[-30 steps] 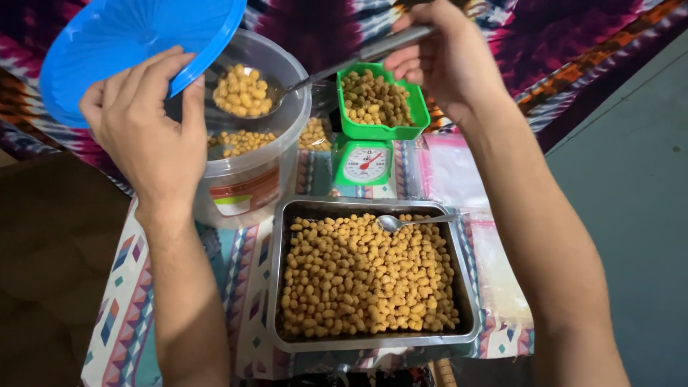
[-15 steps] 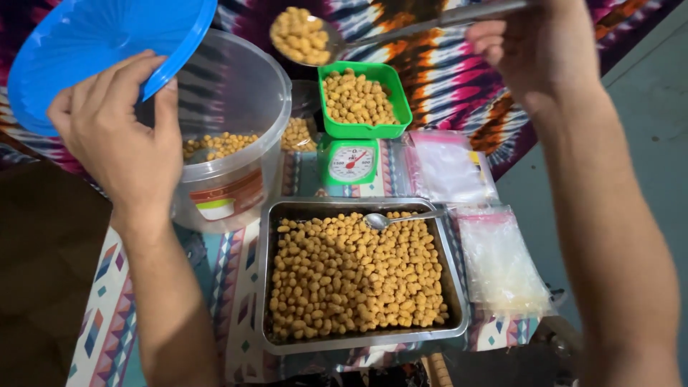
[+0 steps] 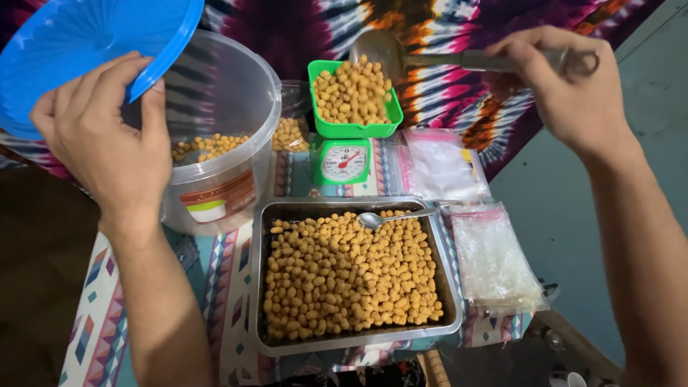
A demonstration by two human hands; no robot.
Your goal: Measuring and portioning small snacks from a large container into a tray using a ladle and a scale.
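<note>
So the ladle [image 3: 401, 57] is sitting empty over the green scale tray [image 3: 353, 127] right now. A second ago I was pulling it out of the clear plastic bucket [image 3: 222, 143] loaded with those round golden snack balls, half a second ago it was still full and travelling up past the scale, and now the bowl of it is bare metal tipped just behind the tray. The heap of snack balls in the tray [image 3: 351, 89] is looking piled right up to the rim, and the needle on the little green dial scale [image 3: 344, 161] is sitting off zero, so the weighing looks like it's in progress.

My right hand [image 3: 566, 89] is reaching out up top, fingers wrapped fully round the ladle handle, wrist bent so the handle is running sideways toward the tray. My left hand [image 3: 107, 140] is closed on the edge of the blue lid [image 3: 79, 50], thumb on one side and fingers on the other, holding it tilted up off the bucket, which is open with a shallow layer of snack balls inside.

In front of me the steel pan [image 3: 355, 340] is full of the same snack balls with a small spoon [image 3: 380, 218] lying on top, and stacks of clear plastic bags [image 3: 494, 258] are lying just beside it.
</note>
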